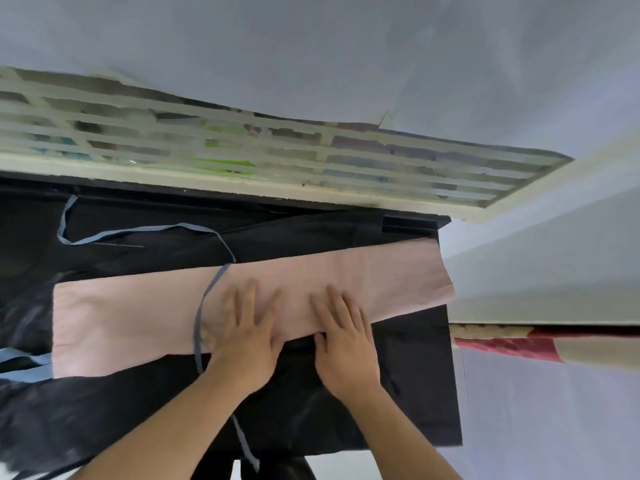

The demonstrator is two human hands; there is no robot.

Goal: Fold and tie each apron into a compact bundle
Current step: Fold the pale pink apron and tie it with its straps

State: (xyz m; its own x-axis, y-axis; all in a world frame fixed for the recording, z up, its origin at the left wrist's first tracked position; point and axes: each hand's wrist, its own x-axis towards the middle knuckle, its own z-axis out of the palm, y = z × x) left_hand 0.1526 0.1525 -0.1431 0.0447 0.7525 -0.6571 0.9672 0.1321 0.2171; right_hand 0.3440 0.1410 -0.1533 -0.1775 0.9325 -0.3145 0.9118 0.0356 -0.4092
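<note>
Both hands flat on a folded pink apron (252,303).
It lies as a long strip across the black-draped table (415,393); left hand (247,336) and right hand (343,341) press it near the front edge, fingers straight and spread; blue tie (204,303) crosses it.

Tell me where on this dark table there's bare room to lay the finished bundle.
Best bare patch: the dark cover between the right hand and the table's right edge. Another lies along the window side, right of the looping blue strap. The middle is crowded by the pink apron and left hand.
</note>
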